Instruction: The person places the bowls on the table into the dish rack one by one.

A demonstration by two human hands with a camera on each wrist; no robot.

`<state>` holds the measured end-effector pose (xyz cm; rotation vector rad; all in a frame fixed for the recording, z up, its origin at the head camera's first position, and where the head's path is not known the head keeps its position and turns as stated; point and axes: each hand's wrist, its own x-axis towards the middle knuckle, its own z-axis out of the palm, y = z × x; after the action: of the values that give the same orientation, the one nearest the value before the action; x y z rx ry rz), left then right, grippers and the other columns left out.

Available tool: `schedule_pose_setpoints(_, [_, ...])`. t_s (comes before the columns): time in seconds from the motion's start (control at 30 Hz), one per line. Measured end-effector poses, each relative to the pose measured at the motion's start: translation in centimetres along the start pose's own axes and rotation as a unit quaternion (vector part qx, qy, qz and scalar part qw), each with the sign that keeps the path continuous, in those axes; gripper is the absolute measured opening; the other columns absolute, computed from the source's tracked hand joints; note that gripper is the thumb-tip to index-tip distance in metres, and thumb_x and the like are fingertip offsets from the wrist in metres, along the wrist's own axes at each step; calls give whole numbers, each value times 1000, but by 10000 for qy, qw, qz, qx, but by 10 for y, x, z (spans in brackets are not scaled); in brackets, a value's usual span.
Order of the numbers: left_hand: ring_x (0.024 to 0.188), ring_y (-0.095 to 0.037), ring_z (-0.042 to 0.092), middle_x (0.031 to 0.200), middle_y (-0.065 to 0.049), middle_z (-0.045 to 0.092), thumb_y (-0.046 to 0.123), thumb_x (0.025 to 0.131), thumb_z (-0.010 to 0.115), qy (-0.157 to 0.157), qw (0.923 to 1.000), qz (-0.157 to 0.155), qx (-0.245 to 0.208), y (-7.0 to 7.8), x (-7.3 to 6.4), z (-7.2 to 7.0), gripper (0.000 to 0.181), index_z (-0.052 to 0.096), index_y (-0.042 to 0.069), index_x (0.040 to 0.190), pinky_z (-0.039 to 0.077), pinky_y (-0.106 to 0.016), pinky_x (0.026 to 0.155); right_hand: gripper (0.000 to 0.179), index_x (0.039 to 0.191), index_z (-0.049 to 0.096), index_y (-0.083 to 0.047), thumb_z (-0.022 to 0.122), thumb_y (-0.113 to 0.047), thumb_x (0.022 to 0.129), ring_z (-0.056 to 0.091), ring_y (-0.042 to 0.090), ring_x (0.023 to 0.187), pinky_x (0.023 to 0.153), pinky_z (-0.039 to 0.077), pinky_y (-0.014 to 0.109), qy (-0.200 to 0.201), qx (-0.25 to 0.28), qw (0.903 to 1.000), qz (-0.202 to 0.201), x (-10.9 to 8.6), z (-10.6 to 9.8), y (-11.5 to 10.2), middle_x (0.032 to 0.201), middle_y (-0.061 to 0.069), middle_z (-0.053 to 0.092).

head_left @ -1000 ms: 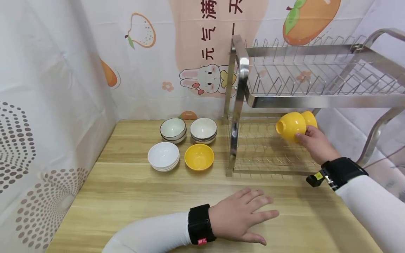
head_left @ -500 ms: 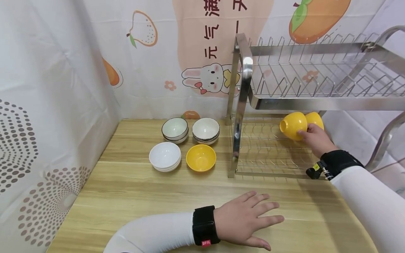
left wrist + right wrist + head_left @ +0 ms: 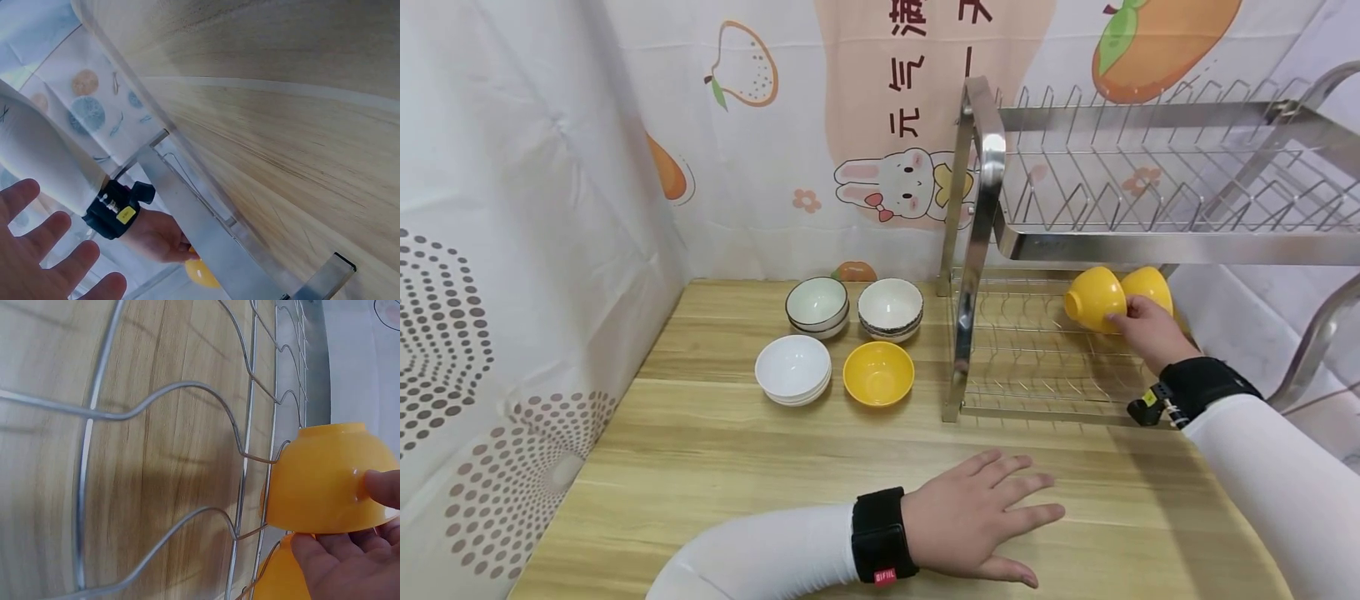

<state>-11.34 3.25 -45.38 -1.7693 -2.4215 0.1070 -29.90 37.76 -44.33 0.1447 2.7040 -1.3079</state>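
My right hand (image 3: 1159, 335) pinches a yellow bowl (image 3: 1096, 300) by its rim, thumb on the outside and fingers at the mouth. This bowl stands on its side on the lower tier of the metal dish rack (image 3: 973, 292), its foot facing left. In the right wrist view, the held bowl (image 3: 331, 481) touches the rack's wavy wires. A second yellow bowl (image 3: 1148, 288) stands tilted just to its right, partly hidden by the first. My left hand (image 3: 973, 521) is spread over the wooden table, palm down, holding nothing.
Left of the rack stand a yellow bowl (image 3: 878, 375), stacked white bowls (image 3: 792, 368), dark-rimmed pale green bowls (image 3: 817, 303) and dark-rimmed white bowls (image 3: 891, 305). The rack's upper tier (image 3: 1135, 246) overhangs the right hand. A printed curtain (image 3: 752, 167) hangs behind.
The head view has shifted slightly. The held bowl has turned a little, its foot now less toward the camera. My left hand stays spread in nearly the same place.
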Motion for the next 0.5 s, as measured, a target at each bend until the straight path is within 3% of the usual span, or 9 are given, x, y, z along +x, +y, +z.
schedule_pose_setpoints(0.5, [147, -23, 23, 159, 0, 30, 76, 93, 32, 305, 9993, -165, 169, 1, -7, -1, 77, 35, 29, 154, 24, -42, 118, 54, 140, 33, 16, 36, -28, 108, 37, 44, 111, 100, 34, 60, -253, -371, 9988, 186, -6, -1, -7, 134, 34, 39])
